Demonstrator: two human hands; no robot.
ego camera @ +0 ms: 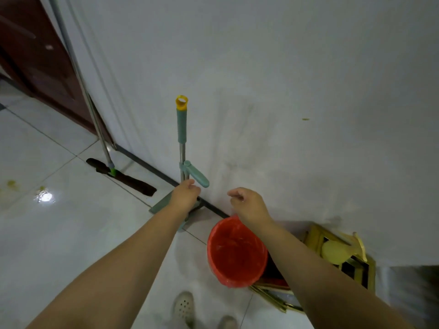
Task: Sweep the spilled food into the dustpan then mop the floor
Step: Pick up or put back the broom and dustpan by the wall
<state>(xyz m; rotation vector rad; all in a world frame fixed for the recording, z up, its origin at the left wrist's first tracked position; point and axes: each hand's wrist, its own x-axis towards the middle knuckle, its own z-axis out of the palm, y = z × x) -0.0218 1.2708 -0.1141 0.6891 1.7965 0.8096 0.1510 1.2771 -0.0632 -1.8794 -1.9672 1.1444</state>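
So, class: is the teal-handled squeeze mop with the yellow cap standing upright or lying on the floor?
Upright. The teal-handled squeeze mop stands on end against the white wall, its yellow cap topmost, and the left hand grips its steel shaft.

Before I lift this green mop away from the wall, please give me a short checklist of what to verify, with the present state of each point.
1. Left hand holds the mop shaft: ok, its fingers curl round the metal shaft below the wringer lever.
2. Right hand is free to help: ok, loosely curled, holding nothing.
3. Red bin is out of the mop's way: not ok, it stands close beside the mop head.
4. Spilled food is already swept: not ok, yellow-green bits remain on the floor at left.
5. Mop head is wet: cannot tell.
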